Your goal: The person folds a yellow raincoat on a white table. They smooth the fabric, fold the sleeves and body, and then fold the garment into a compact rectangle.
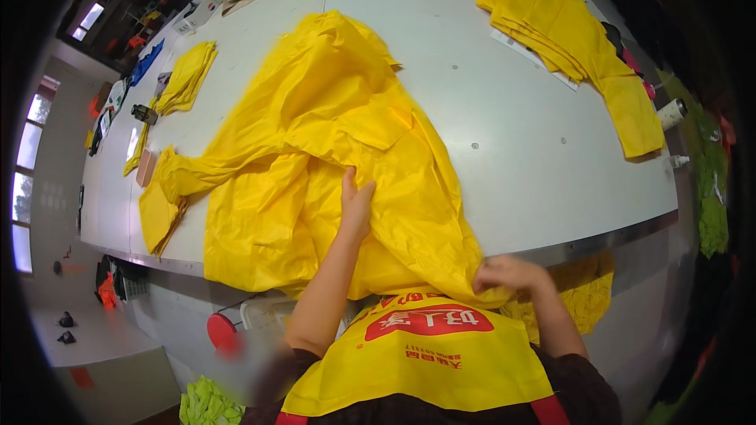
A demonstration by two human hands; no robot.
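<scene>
A large yellow garment [315, 110] of thin, crinkled cloth lies bunched on the white table, its near part hanging over the front edge. My left hand [357, 206] rests in the folds near its middle, thumb and fingers apart; some fingers are hard to make out. Close to the table's front edge, my right hand [508, 274] is closed on the garment's right lower edge. A yellow printed apron [441, 382] with red straps covers my front, just below both hands.
Folded yellow pieces lie in a stack [551, 27] at the far right, beside a white bottle [672, 114]. More yellow cloth [187, 77] lies left, near a small dark bottle [145, 114]. A red round stool seat [224, 332] stands under the table [504, 189].
</scene>
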